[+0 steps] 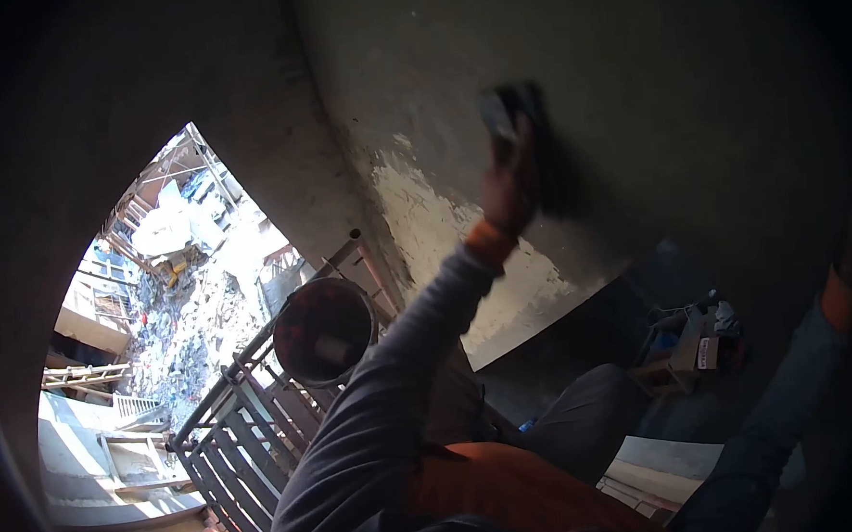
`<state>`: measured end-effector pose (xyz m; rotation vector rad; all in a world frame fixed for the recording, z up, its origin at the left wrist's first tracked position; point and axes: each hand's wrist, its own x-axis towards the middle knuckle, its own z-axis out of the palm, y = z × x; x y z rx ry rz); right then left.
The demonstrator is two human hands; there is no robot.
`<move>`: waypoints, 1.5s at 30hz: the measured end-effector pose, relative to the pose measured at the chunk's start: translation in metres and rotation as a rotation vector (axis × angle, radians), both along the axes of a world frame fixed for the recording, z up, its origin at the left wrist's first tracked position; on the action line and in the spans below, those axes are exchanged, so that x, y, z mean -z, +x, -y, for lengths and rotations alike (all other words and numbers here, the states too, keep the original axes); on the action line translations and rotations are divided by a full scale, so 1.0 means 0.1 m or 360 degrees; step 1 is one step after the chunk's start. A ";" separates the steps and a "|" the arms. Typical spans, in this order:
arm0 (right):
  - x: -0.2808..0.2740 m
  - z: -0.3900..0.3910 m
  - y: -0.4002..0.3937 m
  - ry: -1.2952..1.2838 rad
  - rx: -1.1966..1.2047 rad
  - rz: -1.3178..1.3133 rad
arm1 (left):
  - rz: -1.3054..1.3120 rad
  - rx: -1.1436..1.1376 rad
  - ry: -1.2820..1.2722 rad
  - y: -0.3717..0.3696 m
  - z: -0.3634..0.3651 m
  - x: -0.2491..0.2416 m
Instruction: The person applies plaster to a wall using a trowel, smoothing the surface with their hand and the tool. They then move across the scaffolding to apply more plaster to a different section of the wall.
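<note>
My left hand (511,189) is raised against the plastered wall (415,50), its fingers closed round a dark, flat block-like tool (506,108). Motion blur and shade hide the tool's exact kind. Around and below that hand, the wall's dark grey coat gives way to a pale, rough-edged patch (414,223). At the far right edge my right hand (851,249) is raised beyond an orange cuff, deep in shadow. Its fingers cannot be made out, nor whether it touches anything.
A dark bucket (325,324) with something pale inside stands by the slatted scaffold platform (248,458). Left of it, a bright opening drops to rubble (183,322) far below. A cardboard box (705,352) lies among clutter at lower right.
</note>
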<state>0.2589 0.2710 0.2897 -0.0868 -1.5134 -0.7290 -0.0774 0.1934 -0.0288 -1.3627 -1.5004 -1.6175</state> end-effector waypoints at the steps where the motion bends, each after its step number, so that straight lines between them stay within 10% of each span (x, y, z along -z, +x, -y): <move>1: -0.01 0.03 0.00 -0.0017 0.0045 0.0017 | 0.0020 -0.0041 -0.0333 0.23 0.10 0.15; 4: -0.04 -0.01 0.02 0.0064 0.0083 0.0104 | -0.0464 -0.0370 0.0113 -0.84 -0.18 -0.28; 6: -0.05 0.00 0.02 0.0067 0.0083 0.0054 | 0.0456 0.0628 0.0075 -1.43 -0.04 -1.19; 7: -0.05 0.00 0.00 0.0058 0.0070 0.0040 | 0.0344 0.0129 0.0127 -2.29 -0.49 -1.13; 10: -0.05 -0.04 0.02 0.0089 0.0041 0.0034 | 0.0537 0.0688 0.0312 -2.03 -0.45 -1.16; 12: -0.06 -0.07 0.04 0.0079 0.0003 0.0071 | -0.0394 -0.0325 0.0285 -0.81 -0.27 -0.81; 14: -0.05 -0.07 0.06 0.0086 -0.0012 0.0079 | -0.0182 -0.0096 -0.0272 0.16 -0.01 -0.33; 22: -0.06 -0.08 0.06 0.0130 -0.0002 0.0052 | 0.0248 -0.0152 -0.0292 -2.25 -0.33 -1.71; 24: -0.05 -0.05 0.03 0.0135 -0.0056 0.0048 | 0.0095 0.0408 -0.0142 -1.80 -0.44 -1.47; 25: -0.05 -0.05 0.02 0.0143 -0.0077 0.0034 | -0.0435 -0.0294 0.0124 -1.15 -0.40 -1.27; 28: -0.08 -0.13 0.04 0.0150 -0.0126 0.0048 | -0.0522 -0.0281 -0.0102 0.23 -0.04 -0.49; 33: -0.07 -0.09 0.01 0.0118 -0.0184 0.0056 | -0.0125 -0.0191 -0.0056 -1.59 -0.34 -1.39; 36: -0.04 -0.02 0.02 0.0013 -0.0126 0.0064 | 0.0607 0.0709 0.0118 -1.95 -0.63 -1.81; 38: 0.05 -0.39 0.36 -0.0364 -0.0105 0.0210 | -0.0640 -0.0225 0.0372 -0.60 -0.44 -1.63; 40: 0.15 -0.51 0.42 -0.0555 -0.0246 0.0253 | -0.0529 -0.0278 -0.0012 0.43 -0.14 -1.21; 45: 0.12 -0.36 0.34 -0.0281 0.0134 0.0233 | -0.0676 -0.0299 0.0096 -0.95 -0.31 -2.07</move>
